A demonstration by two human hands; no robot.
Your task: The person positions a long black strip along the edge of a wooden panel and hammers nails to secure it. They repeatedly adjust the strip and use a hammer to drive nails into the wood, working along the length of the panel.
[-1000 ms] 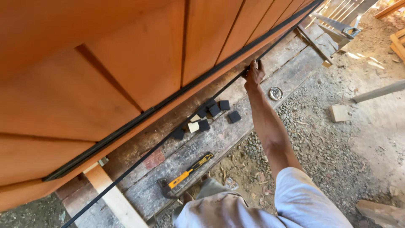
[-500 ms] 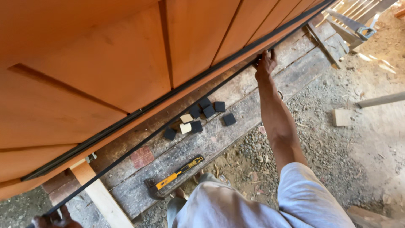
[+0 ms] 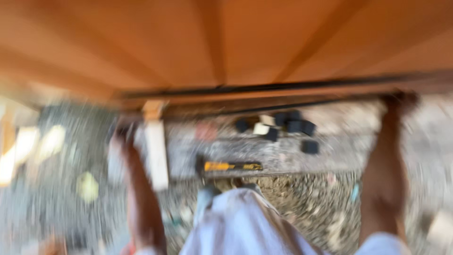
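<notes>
Gravel and planks lie blurred below a big orange wooden panel (image 3: 226, 42). Left hand (image 3: 123, 134) reaches its lower edge, grip unclear; right hand (image 3: 398, 101) seems closed on that edge. Between them sit black blocks (image 3: 288, 123) and a yellow tool (image 3: 231, 166). Panel looks supported, not yet set down.

wooden panel (image 3: 226, 42) overhead, small blocks (image 3: 283, 123) crowding plank (image 3: 283, 151) below

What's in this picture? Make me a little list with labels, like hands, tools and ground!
picture: very blurred
big thing: orange wooden panel with a black strip along its lower edge
left hand: up at the panel's edge, grip unclear
right hand: up at the panel's edge, grip unclear
plank: grey wooden plank bearing small black and pale blocks and a yellow-and-black tool
ground: gravel
</notes>
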